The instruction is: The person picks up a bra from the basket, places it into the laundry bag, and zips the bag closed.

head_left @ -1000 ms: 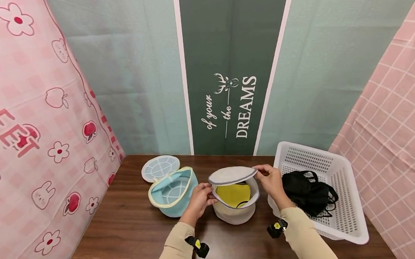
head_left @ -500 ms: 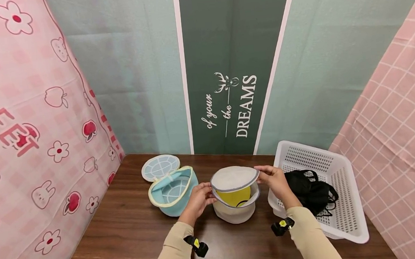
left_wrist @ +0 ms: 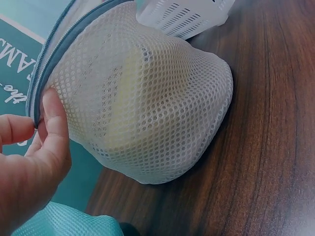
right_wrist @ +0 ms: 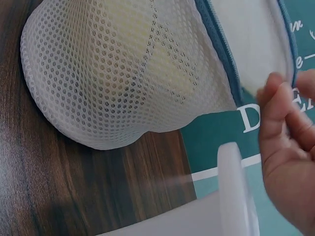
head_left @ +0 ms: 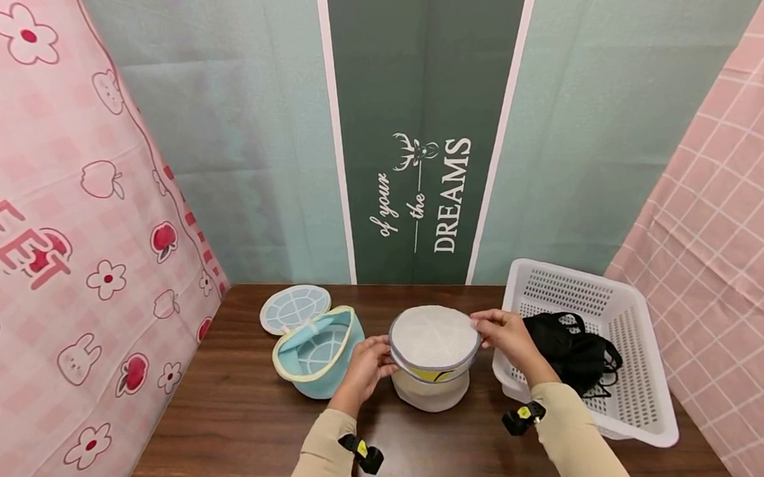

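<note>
The bag's (head_left: pixel 433 397) lid (head_left: pixel 435 337) is now lowered flatter. Edging (left_wrist: pixel 58 55) is pinched by left grip (head_left: pixel 369 364) at nine o'clock, right grip (head_left: pixel 506 336) at three.

Both arms out in front of you now, the sleeved forearms slanting in from the bottom and closing toward each other! Your left hand (head_left: pixel 368 364), your own left, leads off a slightly bent wrist (head_left: pixel 349 402), knuckles showing to the head camera. And look at that pinch: fingertips (left_wrist: pixel 55 110) pressed in firmly, the digits bent. Over to your right hand (head_left: pixel 507 337), set a touch farther forward, its forearm leaning in from the right, wrist bared just past the cuff. Fingers curled there too, tips drawn together in a pinch, a little soft with blur in the right wrist view. Two hands, facing each other, well apart, level-ish!
</note>
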Tool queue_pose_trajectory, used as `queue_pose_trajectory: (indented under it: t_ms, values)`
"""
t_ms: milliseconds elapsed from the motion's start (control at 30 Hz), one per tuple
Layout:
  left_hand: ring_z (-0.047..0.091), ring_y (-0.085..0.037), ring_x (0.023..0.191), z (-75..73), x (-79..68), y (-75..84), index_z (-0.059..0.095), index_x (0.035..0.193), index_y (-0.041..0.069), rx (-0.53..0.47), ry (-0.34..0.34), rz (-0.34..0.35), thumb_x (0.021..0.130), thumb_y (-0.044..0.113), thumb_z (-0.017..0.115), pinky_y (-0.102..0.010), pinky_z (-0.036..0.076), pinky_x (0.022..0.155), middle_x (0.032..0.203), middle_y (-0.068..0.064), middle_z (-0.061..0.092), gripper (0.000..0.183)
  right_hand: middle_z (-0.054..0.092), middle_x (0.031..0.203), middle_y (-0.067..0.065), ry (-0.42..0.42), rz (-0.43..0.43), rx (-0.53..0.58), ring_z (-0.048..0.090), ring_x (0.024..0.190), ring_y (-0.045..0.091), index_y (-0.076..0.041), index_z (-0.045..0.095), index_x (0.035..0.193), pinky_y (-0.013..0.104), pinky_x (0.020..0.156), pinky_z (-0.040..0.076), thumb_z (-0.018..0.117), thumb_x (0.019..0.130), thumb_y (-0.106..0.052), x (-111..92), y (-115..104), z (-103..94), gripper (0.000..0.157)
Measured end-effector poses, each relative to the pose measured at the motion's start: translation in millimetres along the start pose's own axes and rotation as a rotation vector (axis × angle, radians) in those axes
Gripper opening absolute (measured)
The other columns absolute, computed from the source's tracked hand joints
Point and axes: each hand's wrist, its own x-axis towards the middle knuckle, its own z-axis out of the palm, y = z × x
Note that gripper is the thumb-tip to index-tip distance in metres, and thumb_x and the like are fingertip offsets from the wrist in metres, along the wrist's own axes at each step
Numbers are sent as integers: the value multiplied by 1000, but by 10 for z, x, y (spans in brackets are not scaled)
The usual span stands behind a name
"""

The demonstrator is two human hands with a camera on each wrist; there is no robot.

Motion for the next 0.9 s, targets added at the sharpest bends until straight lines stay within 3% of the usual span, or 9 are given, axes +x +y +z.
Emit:
queue_pose_trajectory:
  t_ms: [167, 333, 467, 600, 767, 900]
  values:
    - [51, -14, 65, 17, 29, -13, 48, 113, -10, -11, 40, -6, 90, -1, 42, -26, 48, 58, 77, -6, 51, 25, 61, 79, 9, -10, 37, -143, 56, 59, 17, 14, 51, 115, 37, 60, 52, 68, 82, -3, -1, -14, 11, 40]
    - [52, -12, 63, 31, 35, -15, 52, 103, -4, -1, 72, -2, 93, 11, 50, -25, 48, 56, 75, -5, 51, 18, 61, 74, 8, 2, 16, -279, 56, 57, 19, 11, 59, 103, 39, 54, 51, 73, 77, -5, -6, -28, 47, 34]
    - [53, -11, 63, 43, 36, -11, 52, 107, -7, 46, 79, 16, 90, 11, 59, -23, 48, 55, 75, -5, 54, 26, 62, 72, 7, 9, -7, -332, 58, 59, 18, 9, 63, 96, 44, 56, 51, 74, 76, -4, -11, -33, 74, 26]
    - [54, -11, 62, 54, 31, -15, 50, 111, -12, 58, 83, 26, 88, 6, 59, -23, 48, 54, 74, -5, 54, 30, 62, 71, 7, 16, -6, -347, 59, 60, 20, 8, 65, 95, 45, 56, 51, 74, 76, -4, -13, -31, 75, 24]
    - [53, -11, 61, 46, 29, -24, 50, 110, -12, 68, 87, 17, 88, 5, 58, -22, 47, 53, 73, -5, 53, 29, 63, 77, 8, 31, 2, -423, 60, 64, 25, 6, 65, 98, 41, 58, 51, 72, 80, -10, -22, -60, 55, 25]
    - [52, -11, 59, 41, 15, -12, 49, 111, -11, 78, 90, -2, 88, 5, 57, -23, 47, 52, 71, -5, 53, 29, 64, 94, 16, 72, -38, -522, 60, 81, 27, 4, 63, 106, 39, 69, 50, 62, 86, -10, 0, -104, 49, 24]
